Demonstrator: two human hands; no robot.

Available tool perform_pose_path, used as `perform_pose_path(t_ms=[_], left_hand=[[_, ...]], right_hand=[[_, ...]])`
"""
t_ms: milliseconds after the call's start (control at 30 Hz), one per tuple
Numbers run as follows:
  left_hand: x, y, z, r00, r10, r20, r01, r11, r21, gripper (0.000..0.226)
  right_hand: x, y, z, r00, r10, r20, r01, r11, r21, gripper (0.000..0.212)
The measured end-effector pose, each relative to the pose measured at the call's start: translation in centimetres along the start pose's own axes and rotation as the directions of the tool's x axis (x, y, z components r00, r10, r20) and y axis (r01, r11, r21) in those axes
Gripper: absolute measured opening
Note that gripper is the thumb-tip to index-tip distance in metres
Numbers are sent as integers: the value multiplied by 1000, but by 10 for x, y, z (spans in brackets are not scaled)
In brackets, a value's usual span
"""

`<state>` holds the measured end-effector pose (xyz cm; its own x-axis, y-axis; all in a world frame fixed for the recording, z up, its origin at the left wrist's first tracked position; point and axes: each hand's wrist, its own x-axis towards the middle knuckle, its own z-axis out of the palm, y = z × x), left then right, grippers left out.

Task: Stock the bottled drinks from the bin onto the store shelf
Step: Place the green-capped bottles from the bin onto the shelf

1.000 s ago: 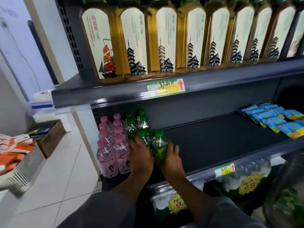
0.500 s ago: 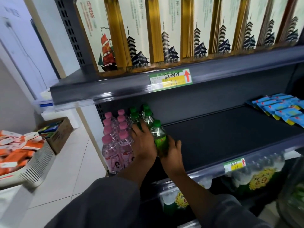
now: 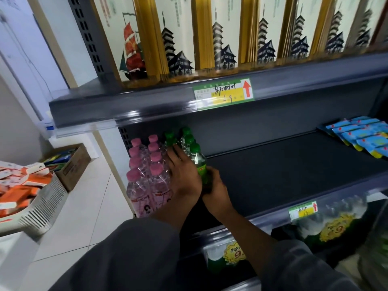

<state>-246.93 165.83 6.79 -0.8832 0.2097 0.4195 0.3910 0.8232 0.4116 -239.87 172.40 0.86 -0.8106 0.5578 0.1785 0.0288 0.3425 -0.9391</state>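
Dark store shelf point(image 3: 273, 164): your left hand point(image 3: 182, 175) and right hand point(image 3: 216, 190) together clasp the front green-capped bottle point(image 3: 198, 158), right beside the pink-capped bottles point(image 3: 147, 175).

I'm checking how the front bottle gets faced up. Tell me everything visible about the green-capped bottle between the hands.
The green-capped bottle stands upright on the dark middle shelf, at the front of a row of like bottles, right of the pink-capped ones. It looks like clear plastic with a green screw cap and a green and yellow label. The left hand covers its left side; the right hand wraps its lower part, hiding the base.
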Motion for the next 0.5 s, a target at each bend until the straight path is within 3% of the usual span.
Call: perform_pose_path(t_ms=[300, 500], left_hand=[[-24, -10, -14, 973, 196, 122, -208, 973, 100, 118], [-57, -3, -48, 949, 299, 105, -310, 943, 123, 115]], right_hand=[[-8, -11, -29, 995, -33, -92, 14, 979, -203, 57], [-29, -17, -68, 986, -2, -167, -51, 947, -317, 52]])
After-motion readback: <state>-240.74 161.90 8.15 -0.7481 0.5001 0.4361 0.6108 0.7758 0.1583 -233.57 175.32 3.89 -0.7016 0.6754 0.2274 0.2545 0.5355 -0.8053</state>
